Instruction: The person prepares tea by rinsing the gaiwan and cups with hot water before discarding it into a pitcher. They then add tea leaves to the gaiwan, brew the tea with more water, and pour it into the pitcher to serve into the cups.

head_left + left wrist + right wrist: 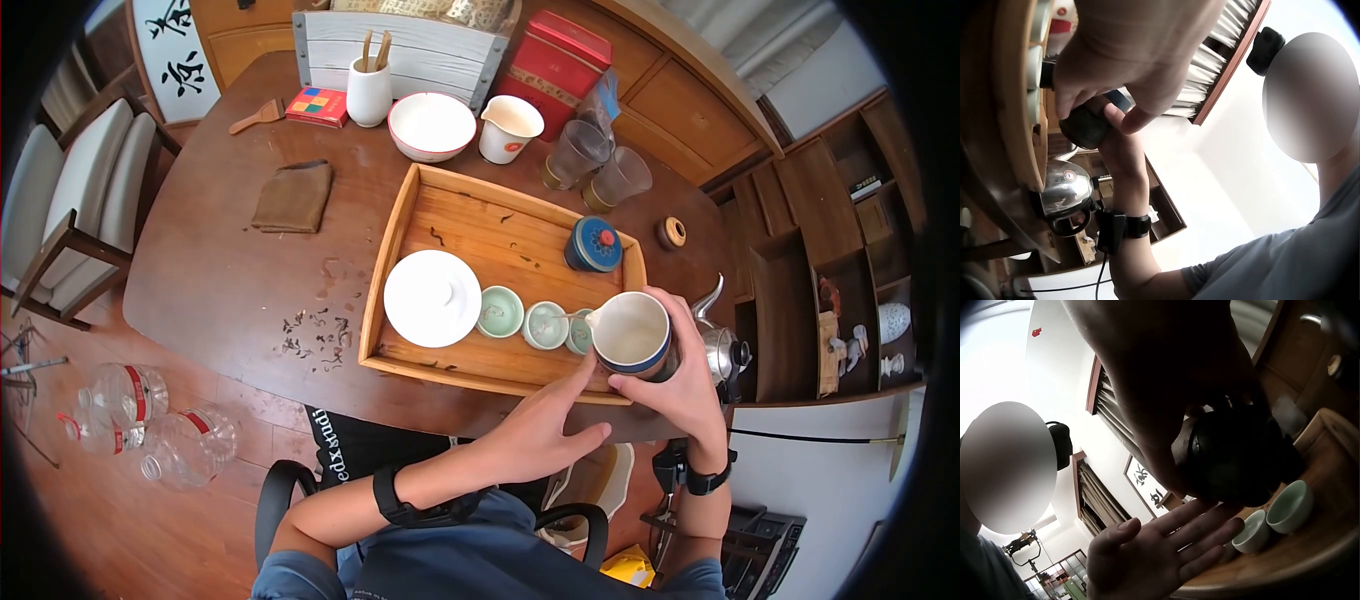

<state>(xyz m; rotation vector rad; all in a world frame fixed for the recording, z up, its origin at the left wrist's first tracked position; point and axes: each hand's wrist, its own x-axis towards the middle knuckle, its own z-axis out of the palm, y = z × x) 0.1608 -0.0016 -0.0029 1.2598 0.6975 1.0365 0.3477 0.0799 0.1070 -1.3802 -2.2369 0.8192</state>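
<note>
A pitcher (630,332), white inside with a dark lower body, is gripped by my right hand (692,375) round its side. Its spout points left over the small green cups (500,311), which stand in a row on the wooden tray (440,374). From the spout a thin clear streak reaches toward the middle cup (545,326). My left hand (535,432) has its fingers extended at the pitcher's near left side; in the right wrist view, the left palm (1147,559) faces up, fingertips close under the dark pitcher (1235,456). Whether they touch is unclear.
A white lidded bowl (432,298) and a blue tin (593,245) stand on the tray. The metal kettle (722,352) is just right of my right hand. Behind the tray are a white bowl (432,126), a white jug (511,130) and clear glasses (578,153). A brown cloth (292,197) lies left.
</note>
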